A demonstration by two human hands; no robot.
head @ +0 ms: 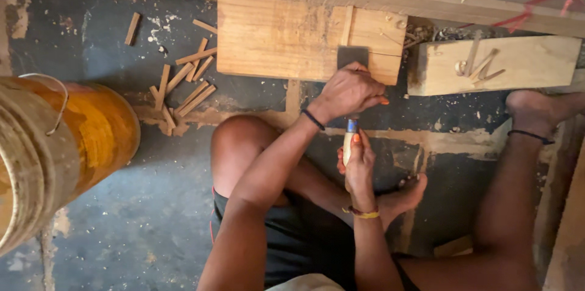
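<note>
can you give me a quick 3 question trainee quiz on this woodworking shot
1. True or false: the left hand rests on the chisel blade against the wooden board.
2. What does the right hand grip? A) hammer B) chisel handle C) saw
3. Where do the cut wooden sticks lie?

Key: 1 true; 2 B; 3 on the floor, left of the board, near the orange drum.

Bare floor (pixel 122 218) lies open leftward; drum (pixel 67 145) and sticks (pixel 183 87) crowd beyond.
</note>
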